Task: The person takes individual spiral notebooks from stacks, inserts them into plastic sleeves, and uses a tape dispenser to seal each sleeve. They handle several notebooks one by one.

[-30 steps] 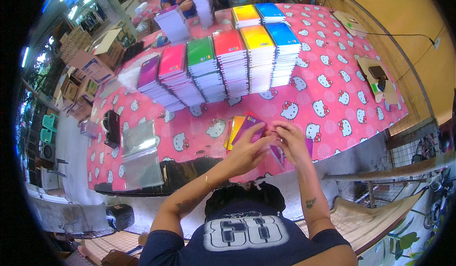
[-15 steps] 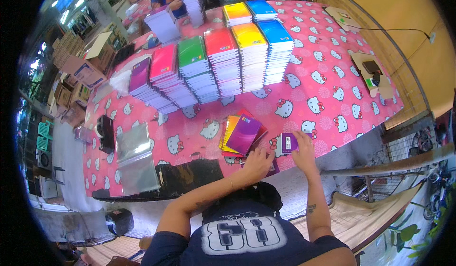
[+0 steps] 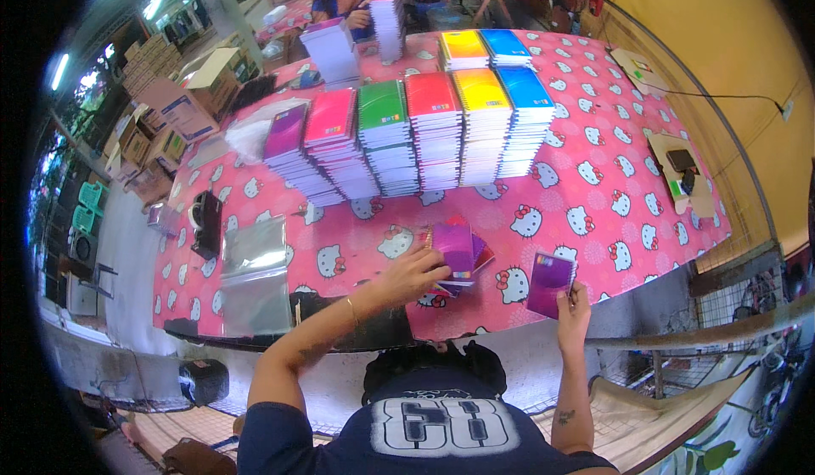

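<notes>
My right hand (image 3: 575, 307), at the near right table edge, pinches a spiral-bound purple notebook (image 3: 550, 285) by its lower right side, cover facing up. To its left, my left hand (image 3: 413, 273) closes round the left side of a small loose pile of notebooks. A purple notebook (image 3: 452, 247) tops this pile, with a red notebook (image 3: 484, 256) sticking out at its right. The pile's lower notebooks are partly hidden by my fingers. Beyond stand tall stacks of spiral notebooks: purple (image 3: 286, 131), pink (image 3: 330, 117), green (image 3: 385, 106), red (image 3: 432, 95), yellow (image 3: 481, 90) and blue (image 3: 524, 88).
Clear plastic sleeves (image 3: 255, 280) and a black case (image 3: 205, 224) lie on the left of the pink patterned table (image 3: 594, 246). Cardboard with a dark device (image 3: 679, 161) is at the right. Across the table, a person's hand (image 3: 360, 19) is beside another notebook stack (image 3: 387, 29).
My right hand has turned its purple notebook, so the front cover shows instead of a white label. My left hand has moved from the pile's near edge to its left side. The view has shifted.
</notes>
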### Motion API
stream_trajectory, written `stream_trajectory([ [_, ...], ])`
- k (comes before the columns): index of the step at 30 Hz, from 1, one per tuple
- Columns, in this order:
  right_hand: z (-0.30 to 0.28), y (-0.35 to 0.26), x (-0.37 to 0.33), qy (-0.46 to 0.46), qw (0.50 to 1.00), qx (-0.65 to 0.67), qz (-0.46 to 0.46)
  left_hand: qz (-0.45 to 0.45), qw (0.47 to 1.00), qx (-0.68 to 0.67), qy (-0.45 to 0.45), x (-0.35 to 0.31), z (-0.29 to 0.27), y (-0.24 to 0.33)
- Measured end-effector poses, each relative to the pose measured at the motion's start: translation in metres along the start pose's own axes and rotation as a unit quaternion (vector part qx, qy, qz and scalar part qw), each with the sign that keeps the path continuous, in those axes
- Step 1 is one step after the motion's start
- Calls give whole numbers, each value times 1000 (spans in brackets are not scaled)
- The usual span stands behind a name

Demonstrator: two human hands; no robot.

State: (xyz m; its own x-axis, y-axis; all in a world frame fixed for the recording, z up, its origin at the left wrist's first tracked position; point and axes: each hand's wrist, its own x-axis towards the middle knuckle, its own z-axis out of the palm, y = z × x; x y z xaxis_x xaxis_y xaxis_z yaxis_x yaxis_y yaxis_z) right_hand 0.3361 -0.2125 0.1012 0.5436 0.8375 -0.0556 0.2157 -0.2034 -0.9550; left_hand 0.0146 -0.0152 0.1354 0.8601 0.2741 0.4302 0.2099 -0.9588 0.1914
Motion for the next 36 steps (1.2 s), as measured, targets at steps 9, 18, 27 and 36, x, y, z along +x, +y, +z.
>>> stream_trajectory([
  [9, 124, -82, 0, -168, 838, 510, 96, -359, 870, -333, 51, 52, -55, 56],
  [18, 132, -37, 28, -34, 949, 268, 163, -453, 725, -128, 502, -9, -206, -156],
  [27, 144, 5, 48, -55, 923, 287, 250, -547, 732, 201, 353, -41, -182, -218],
  [36, 141, 34, 55, -88, 907, 331, 244, -336, 884, 241, 219, -43, -206, -157],
])
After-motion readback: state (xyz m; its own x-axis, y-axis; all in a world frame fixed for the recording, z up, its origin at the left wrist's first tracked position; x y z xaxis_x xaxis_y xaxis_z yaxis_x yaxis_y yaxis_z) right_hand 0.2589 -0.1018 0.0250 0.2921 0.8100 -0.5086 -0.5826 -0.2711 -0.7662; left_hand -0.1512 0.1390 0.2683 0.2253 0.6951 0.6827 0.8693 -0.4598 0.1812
